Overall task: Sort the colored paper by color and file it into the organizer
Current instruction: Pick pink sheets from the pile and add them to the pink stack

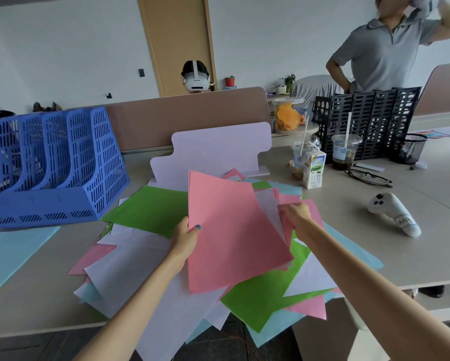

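The blue organizer stands well left of your left hand, the mixed pile under both. That hand pinches the raised pink sheet by its edge; your right hand pinches sheets behind it. Pull only pink free.

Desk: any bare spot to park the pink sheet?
Bare desk between pile and controller; also front-left, between blue sheet and pile. Crowded by the cups and carton; pile fills the centre.
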{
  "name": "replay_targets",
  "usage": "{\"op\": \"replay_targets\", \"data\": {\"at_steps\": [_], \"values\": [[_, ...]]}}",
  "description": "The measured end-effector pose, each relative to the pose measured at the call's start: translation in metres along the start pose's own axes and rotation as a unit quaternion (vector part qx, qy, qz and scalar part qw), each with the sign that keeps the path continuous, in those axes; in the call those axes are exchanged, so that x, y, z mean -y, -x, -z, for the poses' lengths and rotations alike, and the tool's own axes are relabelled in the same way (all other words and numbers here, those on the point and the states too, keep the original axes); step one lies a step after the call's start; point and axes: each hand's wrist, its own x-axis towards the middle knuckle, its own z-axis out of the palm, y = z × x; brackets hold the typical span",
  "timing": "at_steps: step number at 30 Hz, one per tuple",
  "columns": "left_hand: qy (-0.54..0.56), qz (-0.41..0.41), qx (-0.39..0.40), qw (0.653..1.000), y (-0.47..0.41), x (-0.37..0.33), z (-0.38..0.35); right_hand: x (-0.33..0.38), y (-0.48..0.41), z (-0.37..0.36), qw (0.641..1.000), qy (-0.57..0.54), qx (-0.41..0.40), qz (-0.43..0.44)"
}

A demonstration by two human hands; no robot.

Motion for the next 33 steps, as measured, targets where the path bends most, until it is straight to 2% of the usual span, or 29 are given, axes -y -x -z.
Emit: {"op": "replay_targets", "data": {"at_steps": [3,5,11,17,20,23,27,29,33], "values": [[0.004,-0.006,0.001,1.0,-0.004,-0.001,0.001,0.003,-0.006,-0.007,0.996,-0.06,0.047,-0.051],[0.003,-0.009,-0.003,1.0,-0.006,-0.001,0.002,0.005,-0.008,-0.01,0.995,-0.05,0.061,-0.055],[0.011,-0.014,-0.012,1.0,-0.013,0.0,0.004,0.006,-0.005,-0.015,0.998,0.043,0.018,0.042],[0.011,-0.003,-0.024,1.0,-0.012,0.003,0.0,0.019,0.005,-0.008,0.991,0.031,-0.027,0.128],[0.01,0.004,-0.022,1.0,-0.011,0.004,-0.002,0.031,0.013,-0.004,0.975,0.068,-0.054,0.206],[0.014,0.021,-0.014,1.0,-0.01,0.003,-0.004,0.043,0.025,0.002,0.934,0.163,-0.097,0.304],[0.031,0.035,0.002,0.999,-0.004,-0.002,-0.007,0.06,0.047,0.005,0.847,0.255,-0.154,0.441],[0.042,0.024,0.003,0.999,0.001,-0.006,-0.007,0.07,0.059,0.004,0.793,0.287,-0.165,0.511],[0.051,-0.028,-0.034,0.998,0.008,-0.015,-0.003,0.091,0.082,0.0,0.659,0.38,-0.175,0.625]]}}
